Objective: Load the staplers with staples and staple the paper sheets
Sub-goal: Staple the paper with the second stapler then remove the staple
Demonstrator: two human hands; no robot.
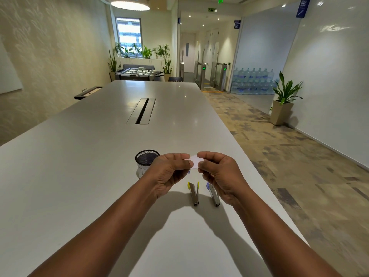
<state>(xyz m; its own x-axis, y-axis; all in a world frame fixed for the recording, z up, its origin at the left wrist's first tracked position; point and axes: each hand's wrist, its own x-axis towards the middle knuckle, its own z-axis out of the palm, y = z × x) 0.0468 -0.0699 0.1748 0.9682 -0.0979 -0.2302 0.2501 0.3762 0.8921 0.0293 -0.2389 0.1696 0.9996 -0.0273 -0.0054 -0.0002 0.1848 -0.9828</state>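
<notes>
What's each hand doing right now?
Left hand: closed on the left end of the small white box, held above the table.
Right hand: closed, pinching the box's right end.

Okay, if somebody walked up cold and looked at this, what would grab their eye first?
Probably the two hands, left hand and right hand, raised over the near end of the long white table, pinching a small white box between them. Just below lie two opened staplers, the yellow stapler beside the purple stapler. A black mesh cup stands left of the hands.
</notes>
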